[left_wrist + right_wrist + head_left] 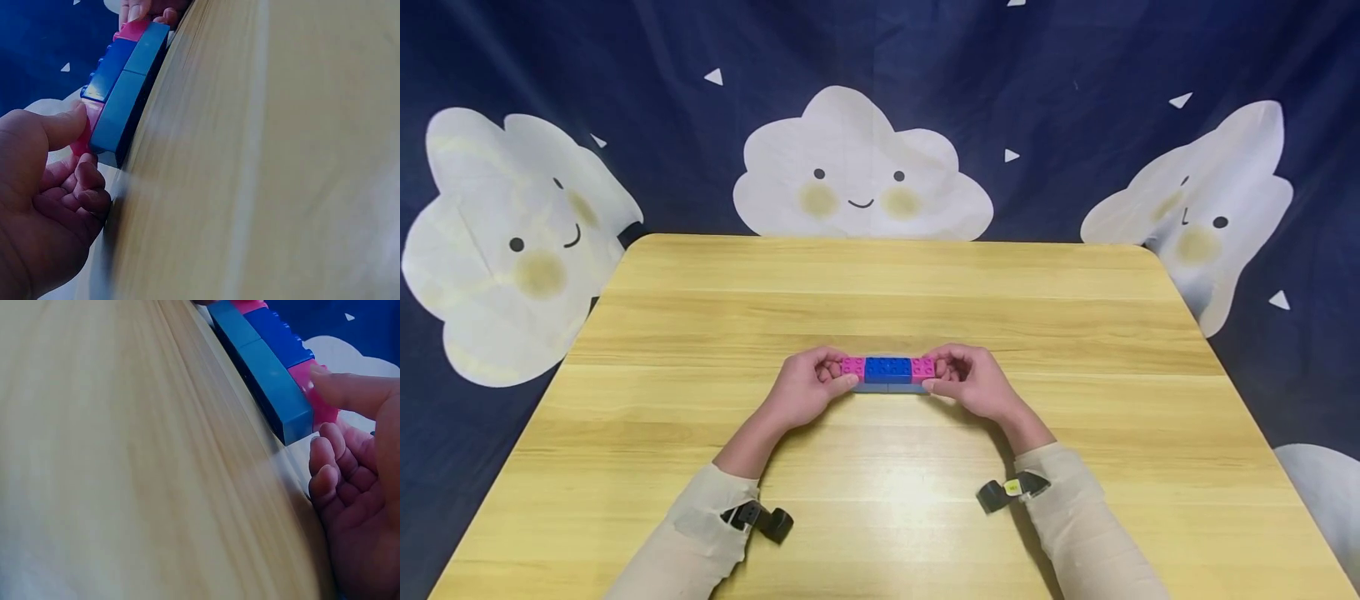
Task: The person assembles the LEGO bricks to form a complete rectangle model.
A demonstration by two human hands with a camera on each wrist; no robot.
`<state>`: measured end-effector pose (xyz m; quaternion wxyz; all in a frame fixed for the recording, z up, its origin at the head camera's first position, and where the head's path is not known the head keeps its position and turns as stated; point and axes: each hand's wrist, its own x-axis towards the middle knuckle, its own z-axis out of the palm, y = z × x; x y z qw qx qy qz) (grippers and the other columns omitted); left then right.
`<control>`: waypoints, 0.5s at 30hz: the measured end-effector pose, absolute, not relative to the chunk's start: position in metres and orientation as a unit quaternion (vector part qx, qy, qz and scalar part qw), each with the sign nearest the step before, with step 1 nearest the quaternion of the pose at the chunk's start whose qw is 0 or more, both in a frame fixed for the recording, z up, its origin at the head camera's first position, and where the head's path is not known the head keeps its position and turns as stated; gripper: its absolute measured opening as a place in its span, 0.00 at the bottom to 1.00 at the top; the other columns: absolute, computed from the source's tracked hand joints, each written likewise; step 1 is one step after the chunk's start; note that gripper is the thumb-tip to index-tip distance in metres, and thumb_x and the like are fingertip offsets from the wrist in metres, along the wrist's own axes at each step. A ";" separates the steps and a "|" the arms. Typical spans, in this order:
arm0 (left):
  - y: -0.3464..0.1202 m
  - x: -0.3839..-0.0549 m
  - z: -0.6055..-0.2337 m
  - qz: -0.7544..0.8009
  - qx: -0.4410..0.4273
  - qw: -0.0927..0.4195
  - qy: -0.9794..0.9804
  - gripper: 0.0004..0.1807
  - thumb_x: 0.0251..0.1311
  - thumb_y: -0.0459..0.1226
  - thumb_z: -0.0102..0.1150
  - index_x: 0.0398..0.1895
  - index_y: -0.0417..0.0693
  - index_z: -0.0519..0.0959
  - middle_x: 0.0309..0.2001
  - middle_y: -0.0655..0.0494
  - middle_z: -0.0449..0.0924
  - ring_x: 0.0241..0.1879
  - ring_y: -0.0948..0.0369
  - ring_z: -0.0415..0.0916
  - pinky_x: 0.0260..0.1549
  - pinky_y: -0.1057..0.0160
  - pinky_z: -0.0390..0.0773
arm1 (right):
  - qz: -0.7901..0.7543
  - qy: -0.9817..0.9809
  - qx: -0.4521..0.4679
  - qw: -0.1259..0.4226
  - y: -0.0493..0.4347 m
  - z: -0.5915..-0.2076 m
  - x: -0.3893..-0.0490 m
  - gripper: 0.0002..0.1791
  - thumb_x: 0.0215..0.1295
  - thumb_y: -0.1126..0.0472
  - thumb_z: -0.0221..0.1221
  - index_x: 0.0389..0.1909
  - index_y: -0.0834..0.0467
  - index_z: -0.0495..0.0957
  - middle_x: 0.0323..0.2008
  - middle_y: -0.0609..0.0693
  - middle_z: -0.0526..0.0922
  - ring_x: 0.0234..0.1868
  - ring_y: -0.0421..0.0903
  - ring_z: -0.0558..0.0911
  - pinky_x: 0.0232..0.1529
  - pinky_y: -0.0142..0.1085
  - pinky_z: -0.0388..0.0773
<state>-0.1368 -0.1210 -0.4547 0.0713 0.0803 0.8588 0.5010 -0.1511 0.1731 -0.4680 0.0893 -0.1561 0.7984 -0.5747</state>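
Observation:
A low two-layer row of toy building bricks stands in front of me. Its lower layer is two teal-blue bricks (117,111) set end to end. On top sit a dark blue brick (888,371) in the middle, a pink brick (852,366) at the left end and another pink brick (923,367) at the right end, studs up. My left hand (801,390) pinches the left pink brick, its thumb on the near side. Mirroring it, my right hand (979,385) pinches the right pink brick between thumb and fingers.
The bricks are over a light wooden table (880,500), around its middle. Behind its far edge hangs a dark blue curtain (662,50) printed with white smiling clouds. Black wrist cameras are strapped over both beige sleeves (700,533).

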 end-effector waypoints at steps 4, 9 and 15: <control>-0.121 -0.138 -0.454 0.505 0.070 0.073 0.857 0.15 0.62 0.41 0.69 0.46 0.41 0.82 0.31 0.53 0.75 0.31 0.56 0.70 0.32 0.62 0.72 | -0.577 0.797 -0.161 0.076 0.173 -0.468 -0.152 0.18 0.59 0.69 0.70 0.49 0.68 0.82 0.30 0.55 0.77 0.28 0.48 0.72 0.28 0.30 0.68; -0.120 -0.138 -0.455 0.508 0.060 0.075 0.856 0.16 0.65 0.43 0.66 0.48 0.42 0.82 0.32 0.53 0.75 0.32 0.56 0.70 0.32 0.61 0.71 | -0.563 0.811 -0.147 0.067 0.171 -0.467 -0.152 0.17 0.59 0.66 0.70 0.49 0.67 0.82 0.29 0.53 0.78 0.29 0.47 0.74 0.31 0.31 0.72; -0.120 -0.138 -0.453 0.501 0.065 0.077 0.859 0.20 0.65 0.40 0.65 0.56 0.38 0.80 0.34 0.52 0.75 0.34 0.56 0.70 0.35 0.59 0.72 | -0.549 0.822 -0.137 0.063 0.170 -0.467 -0.152 0.16 0.60 0.64 0.70 0.48 0.65 0.84 0.29 0.52 0.78 0.30 0.49 0.75 0.32 0.33 0.72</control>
